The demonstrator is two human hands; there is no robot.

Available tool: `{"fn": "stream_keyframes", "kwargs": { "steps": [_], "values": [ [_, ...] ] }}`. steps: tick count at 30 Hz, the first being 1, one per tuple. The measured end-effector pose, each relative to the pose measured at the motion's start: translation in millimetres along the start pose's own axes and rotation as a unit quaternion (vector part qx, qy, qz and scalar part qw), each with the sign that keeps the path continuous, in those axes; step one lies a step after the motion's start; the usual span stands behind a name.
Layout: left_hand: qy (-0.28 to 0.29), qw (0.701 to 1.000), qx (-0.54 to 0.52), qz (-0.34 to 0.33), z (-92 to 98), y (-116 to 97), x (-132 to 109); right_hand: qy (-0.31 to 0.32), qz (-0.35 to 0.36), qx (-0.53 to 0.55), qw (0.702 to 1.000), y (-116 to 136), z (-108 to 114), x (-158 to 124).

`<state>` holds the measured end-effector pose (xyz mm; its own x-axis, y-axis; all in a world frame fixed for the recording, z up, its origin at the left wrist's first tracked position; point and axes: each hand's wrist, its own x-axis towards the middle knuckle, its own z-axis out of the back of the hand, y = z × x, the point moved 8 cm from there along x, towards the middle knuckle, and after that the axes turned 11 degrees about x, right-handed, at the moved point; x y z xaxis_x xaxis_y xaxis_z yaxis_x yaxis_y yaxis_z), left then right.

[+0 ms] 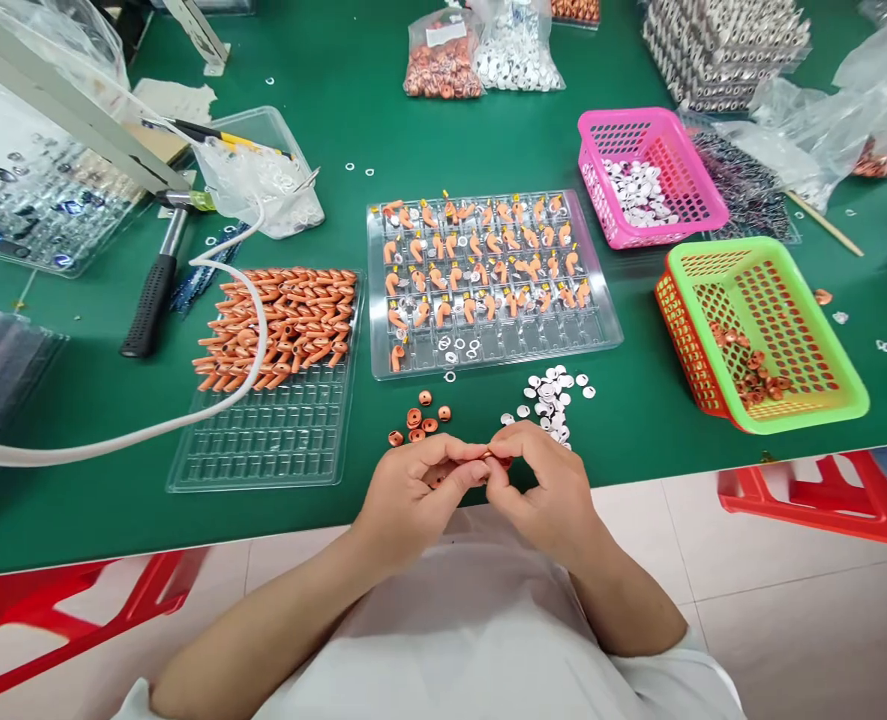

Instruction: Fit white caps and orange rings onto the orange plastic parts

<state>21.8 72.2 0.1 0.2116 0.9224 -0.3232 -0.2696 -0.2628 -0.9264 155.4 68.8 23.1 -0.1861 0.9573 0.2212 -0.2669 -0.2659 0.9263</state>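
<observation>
Holding: left hand (413, 495) and right hand (544, 490) meet above the table edge, fingers curled, and both pinch one small copper part (497, 459) at the fingertips; they hold nothing else.
Why so: the part is tiny, so I think two pinches keep it steady.
Piles: copper rings (419, 418) and white discs (552, 392) lie loose just ahead of the hands, probably for easy reach.
Trays: a clear tray (563, 340) holds bent pieces (480, 270) in separate cells, so they stay apart. To its left, a second tray (263, 440) carries straight tubes (285, 320), and a white hose (53, 450) lies over them.
Baskets: at the right, a green basket (803, 415) with rings and a pink basket (668, 230) with discs keep the kinds sorted.
Far: a bag (443, 65) of copper parts.
Writing: the white label on this bag is too small to read; I see no brand.
</observation>
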Motion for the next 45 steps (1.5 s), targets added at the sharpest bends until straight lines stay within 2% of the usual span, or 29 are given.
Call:
{"fn": "stream_keyframes", "kwargs": {
  "steps": [3, 5, 7, 10, 15, 21, 25, 28, 31, 35, 41, 43, 45],
  "values": [
    [0.05, 0.998, -0.018, 0.015, -1.4, -6, 3, 0.03, -0.028, 0.064, 0.997, -2, 3, 1],
    [0.06, 0.998, -0.013, 0.011, -1.0, -11, 5, 0.052, -0.061, 0.112, 0.99, -7, 6, 0],
    [0.045, 0.999, 0.008, -0.004, 1.5, -14, 6, 0.066, -0.094, 0.156, 0.981, -14, 10, -4],
    [-0.004, 0.996, 0.077, -0.046, 6.8, -19, 7, 0.052, -0.13, 0.195, 0.971, -24, 18, -11],
    [-0.07, 0.961, 0.217, -0.158, 8.3, -34, 3, 0.042, -0.16, 0.218, 0.962, -30, 20, -16],
    [-0.084, 0.93, 0.268, -0.237, 2.8, -43, -1, 0.034, -0.19, 0.214, 0.958, -30, 15, -9],
    [-0.096, 0.919, 0.268, -0.273, 4.9, -44, -3, 0.002, -0.173, 0.183, 0.968, -31, 17, -9],
    [-0.103, 0.911, 0.254, -0.307, 6.2, -44, -6, -0.043, -0.134, 0.134, 0.981, -31, 24, -13],
    [-0.099, 0.908, 0.221, -0.34, 4.9, -44, -9, -0.059, -0.079, 0.083, 0.992, -27, 27, -16],
    [-0.06, 0.929, 0.2, -0.306, 0.7, -38, -6, -0.043, -0.004, 0.043, 0.998, -16, 27, -13],
    [0.015, 0.981, 0.15, -0.118, 1.8, -14, 9, 0.019, 0.077, 0.06, 0.995, -2, 23, -10],
    [0.045, 0.981, 0.153, -0.105, -1.3, -14, 12, 0.028, 0.088, 0.04, 0.995, 0, 22, -10],
    [0.06, 0.974, 0.178, -0.127, -4.7, -19, 12, 0.029, 0.104, 0.02, 0.994, 2, 20, -11]
  ]
}}
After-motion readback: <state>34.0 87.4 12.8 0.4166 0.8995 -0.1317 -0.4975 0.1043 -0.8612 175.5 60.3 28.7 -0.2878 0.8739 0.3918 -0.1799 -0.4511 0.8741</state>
